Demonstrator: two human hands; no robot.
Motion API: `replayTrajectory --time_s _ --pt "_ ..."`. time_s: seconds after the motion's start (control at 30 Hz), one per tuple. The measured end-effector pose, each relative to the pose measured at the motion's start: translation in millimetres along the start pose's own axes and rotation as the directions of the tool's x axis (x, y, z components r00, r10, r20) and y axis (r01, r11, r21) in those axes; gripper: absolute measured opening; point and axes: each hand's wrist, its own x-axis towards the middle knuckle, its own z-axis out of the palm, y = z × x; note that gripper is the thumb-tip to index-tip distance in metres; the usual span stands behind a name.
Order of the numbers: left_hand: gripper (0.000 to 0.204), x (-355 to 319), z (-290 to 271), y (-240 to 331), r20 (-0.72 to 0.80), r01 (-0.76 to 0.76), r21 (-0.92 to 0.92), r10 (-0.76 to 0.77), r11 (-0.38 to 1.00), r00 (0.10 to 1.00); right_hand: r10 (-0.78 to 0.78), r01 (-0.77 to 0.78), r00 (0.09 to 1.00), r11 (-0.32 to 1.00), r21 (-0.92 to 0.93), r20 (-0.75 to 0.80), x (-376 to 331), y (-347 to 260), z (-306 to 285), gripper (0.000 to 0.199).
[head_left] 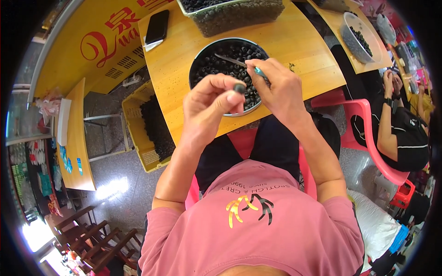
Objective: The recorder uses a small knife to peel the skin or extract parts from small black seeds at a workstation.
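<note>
My left hand (207,99) is raised over the near side of a bowl, pinching a small dark round piece (239,88) between thumb and fingertips. My right hand (282,85) is closed round the teal handle of a small knife (230,60). The thin blade points left and lies over the bowl, apart from the held piece. Below both hands, a dark-rimmed round bowl (191,69) sits on the wooden table (308,50). Many small black round pieces (208,66) fill it, several with a hole showing. My hands cover part of its near side.
Behind the bowl stands a clear plastic tub (239,20) of similar pieces. A black phone (157,26) lies at the far left. On the floor at left is a yellow crate (133,124) with dark contents. A pink chair (359,110) and another person (396,129) are at right.
</note>
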Motion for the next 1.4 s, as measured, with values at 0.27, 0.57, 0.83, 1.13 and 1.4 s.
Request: replayTrajectory --time_s 0.27,0.57,0.83,1.13,1.4 --pt "0.014 4 -7 -7 -0.176 0.084 -0.01 -0.085 0.996 0.981 0.197 -0.379 0.922 0.627 0.68 0.332 9 -31 -17 0.027" --pt "0.014 -9 -23 13 -0.065 -0.017 0.265 0.035 0.964 0.997 0.297 -0.501 0.865 0.541 0.675 0.404 10 -19 -5 0.028" --pt "0.027 -37 -110 59 -0.298 0.24 0.954 0.506 0.177 0.809 0.366 -0.441 0.893 0.596 0.671 0.262 0 19 -4 0.032" --pt "0.014 26 -47 9 0.223 -0.223 0.975 -0.021 0.024 0.975 0.37 -0.478 0.878 0.628 0.614 0.305 -6 15 -7 0.03" --pt "0.02 60 -38 -39 0.252 -0.336 0.913 -0.328 -0.23 0.91 0.388 -0.475 0.878 0.638 0.607 0.279 -16 21 -19 0.029"
